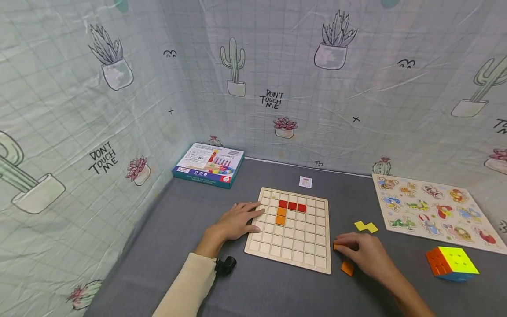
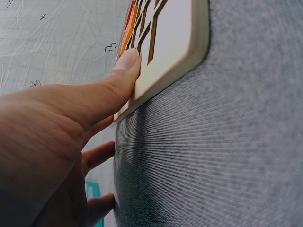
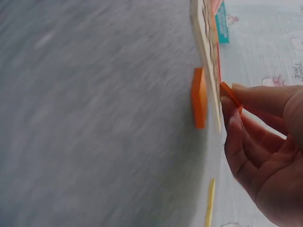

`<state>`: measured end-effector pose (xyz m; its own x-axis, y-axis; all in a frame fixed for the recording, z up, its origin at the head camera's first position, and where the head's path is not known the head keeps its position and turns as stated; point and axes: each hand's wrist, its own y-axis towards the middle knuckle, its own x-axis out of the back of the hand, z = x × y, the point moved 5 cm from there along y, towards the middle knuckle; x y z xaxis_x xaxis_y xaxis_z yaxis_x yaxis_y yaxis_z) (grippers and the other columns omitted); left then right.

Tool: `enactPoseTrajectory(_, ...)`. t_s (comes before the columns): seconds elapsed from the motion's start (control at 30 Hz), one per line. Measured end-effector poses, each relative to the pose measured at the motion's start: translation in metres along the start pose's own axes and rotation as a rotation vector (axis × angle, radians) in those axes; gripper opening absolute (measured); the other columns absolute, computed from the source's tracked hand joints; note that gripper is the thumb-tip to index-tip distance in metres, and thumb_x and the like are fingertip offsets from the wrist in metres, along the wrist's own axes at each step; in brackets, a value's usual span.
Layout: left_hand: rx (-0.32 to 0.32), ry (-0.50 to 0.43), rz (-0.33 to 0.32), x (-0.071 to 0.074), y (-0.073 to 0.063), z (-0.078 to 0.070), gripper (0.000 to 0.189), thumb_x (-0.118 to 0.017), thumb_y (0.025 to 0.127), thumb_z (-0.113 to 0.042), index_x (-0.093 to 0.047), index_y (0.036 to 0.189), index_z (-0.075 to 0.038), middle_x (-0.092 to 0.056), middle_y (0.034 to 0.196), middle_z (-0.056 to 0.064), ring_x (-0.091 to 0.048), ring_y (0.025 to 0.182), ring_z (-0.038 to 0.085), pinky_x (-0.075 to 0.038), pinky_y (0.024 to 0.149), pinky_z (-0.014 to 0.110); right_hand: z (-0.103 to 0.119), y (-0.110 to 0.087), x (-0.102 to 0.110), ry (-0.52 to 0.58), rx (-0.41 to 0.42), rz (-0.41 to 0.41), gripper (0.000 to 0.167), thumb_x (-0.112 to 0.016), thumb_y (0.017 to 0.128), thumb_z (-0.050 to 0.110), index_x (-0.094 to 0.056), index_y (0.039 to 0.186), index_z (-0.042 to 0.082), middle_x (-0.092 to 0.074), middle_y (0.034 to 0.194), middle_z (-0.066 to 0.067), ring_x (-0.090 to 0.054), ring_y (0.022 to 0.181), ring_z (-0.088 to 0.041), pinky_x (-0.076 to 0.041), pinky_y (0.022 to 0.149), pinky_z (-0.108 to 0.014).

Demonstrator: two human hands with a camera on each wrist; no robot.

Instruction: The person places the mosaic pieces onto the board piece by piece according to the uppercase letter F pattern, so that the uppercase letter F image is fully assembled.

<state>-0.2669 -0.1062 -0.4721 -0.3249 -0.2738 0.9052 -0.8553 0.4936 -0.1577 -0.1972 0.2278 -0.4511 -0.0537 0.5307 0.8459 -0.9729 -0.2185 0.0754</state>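
A square wooden grid board [image 1: 288, 237] lies on the grey cloth. Three red tiles [image 1: 292, 206] form a row on it, with two orange tiles [image 1: 281, 215] in a column below the leftmost red one. My left hand [image 1: 237, 221] rests at the board's left edge, fingers spread, the thumb [image 2: 127, 61] on the rim. Beyond the board's right edge, my right hand [image 1: 362, 252] pinches an orange tile [image 3: 231, 96] between thumb and fingertips. Another orange tile [image 1: 347, 268] lies on the cloth just below that hand.
Two yellow tiles [image 1: 366, 226] lie beyond my right hand. A colourful puzzle cube [image 1: 452, 263] and an insect picture board [image 1: 439, 211] stand at the right. A small printed card [image 1: 306, 182] is behind the grid board, and a flat game box [image 1: 210, 164] sits at the back left.
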Motion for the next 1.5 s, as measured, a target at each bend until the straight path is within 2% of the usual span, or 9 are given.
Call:
enactPoseTrajectory(0.1, -0.003, -0.002, 0.001, 0.000, 0.000, 0.000, 0.061, -0.063, 0.100, -0.040, -0.046, 0.155, -0.023, -0.033, 0.169, 0.000, -0.029, 0.156, 0.031, -0.017, 0.130, 0.060, 0.008, 0.005, 0.000, 0.020, 0.029, -0.025, 0.013, -0.080, 0.086, 0.016, -0.083, 0.099, 0.013, -0.080, 0.111, -0.005, -0.076, 0.095, -0.022, -0.060, 0.073, -0.023)
enactPoseTrajectory(0.3, -0.007, 0.002, 0.002, -0.001, 0.000, 0.000, 0.061, -0.064, 0.099, -0.040, -0.046, 0.155, -0.022, -0.033, 0.169, 0.002, -0.029, 0.156, 0.031, -0.016, 0.129, 0.060, 0.027, 0.016, -0.007, 0.062, 0.082, -0.040, 0.013, -0.080, 0.086, 0.010, -0.083, 0.099, 0.011, -0.076, 0.115, -0.010, -0.076, 0.090, -0.022, -0.059, 0.070, -0.019)
enactPoseTrajectory(0.67, 0.009, 0.020, -0.001, 0.000, 0.001, 0.003, 0.063, -0.065, 0.099, -0.042, -0.044, 0.156, -0.024, -0.032, 0.169, 0.001, -0.030, 0.156, 0.029, -0.017, 0.130, 0.059, 0.069, 0.042, -0.035, 0.099, 0.193, -0.013, 0.015, -0.082, 0.085, 0.009, -0.083, 0.099, 0.011, -0.078, 0.107, -0.004, -0.076, 0.095, -0.022, -0.060, 0.075, -0.025)
enactPoseTrajectory(0.87, 0.015, 0.017, 0.009, -0.001, 0.002, 0.003, 0.063, -0.063, 0.099, -0.044, -0.044, 0.156, -0.025, -0.031, 0.169, -0.002, -0.029, 0.157, 0.028, -0.016, 0.130, 0.059, 0.088, 0.057, -0.054, 0.140, 0.200, 0.007, 0.012, -0.082, 0.084, 0.009, -0.084, 0.096, 0.010, -0.080, 0.102, -0.002, -0.076, 0.098, -0.021, -0.063, 0.083, -0.034)
enactPoseTrajectory(1.07, 0.017, 0.010, 0.002, 0.000, 0.002, 0.002, 0.064, -0.064, 0.099, -0.044, -0.044, 0.156, -0.025, -0.032, 0.169, -0.001, -0.029, 0.157, 0.027, -0.016, 0.130, 0.058, 0.102, 0.066, -0.063, 0.125, 0.209, -0.015, 0.010, -0.084, 0.082, 0.010, -0.083, 0.092, 0.009, -0.081, 0.099, -0.002, -0.077, 0.095, -0.019, -0.062, 0.085, -0.038)
enactPoseTrajectory(1.13, 0.016, 0.007, -0.001, 0.001, 0.002, 0.001, 0.064, -0.064, 0.098, -0.044, -0.044, 0.156, -0.025, -0.032, 0.169, -0.001, -0.029, 0.157, 0.027, -0.016, 0.130, 0.059, 0.104, 0.068, -0.065, 0.127, 0.209, -0.024, 0.011, -0.085, 0.082, 0.009, -0.083, 0.092, 0.009, -0.081, 0.098, -0.002, -0.077, 0.096, -0.019, -0.060, 0.090, -0.040)
enactPoseTrajectory(1.3, 0.017, 0.007, 0.007, 0.001, 0.002, 0.002, 0.063, -0.064, 0.098, -0.044, -0.045, 0.156, -0.025, -0.032, 0.169, -0.001, -0.029, 0.157, 0.028, -0.016, 0.130, 0.059, 0.107, 0.070, -0.069, 0.116, 0.213, -0.037, 0.012, -0.085, 0.081, 0.008, -0.083, 0.093, 0.008, -0.081, 0.097, -0.001, -0.077, 0.094, -0.019, -0.059, 0.089, -0.040)
enactPoseTrajectory(1.37, 0.013, 0.008, 0.010, 0.001, 0.002, 0.001, 0.063, -0.064, 0.098, -0.044, -0.045, 0.156, -0.025, -0.032, 0.169, -0.001, -0.029, 0.157, 0.028, -0.016, 0.130, 0.059, 0.106, 0.070, -0.071, 0.113, 0.210, -0.039, 0.012, -0.085, 0.081, 0.007, -0.083, 0.093, 0.008, -0.081, 0.097, -0.001, -0.077, 0.094, -0.019, -0.062, 0.083, -0.037)
enactPoseTrajectory(1.5, 0.002, 0.007, 0.010, 0.000, 0.002, 0.001, 0.063, -0.064, 0.098, -0.043, -0.045, 0.156, -0.024, -0.032, 0.169, 0.000, -0.029, 0.157, 0.029, -0.016, 0.130, 0.059, 0.105, 0.070, -0.073, 0.126, 0.195, -0.049, 0.012, -0.085, 0.080, 0.006, -0.083, 0.092, 0.008, -0.081, 0.096, -0.001, -0.077, 0.094, -0.019, -0.063, 0.081, -0.035)
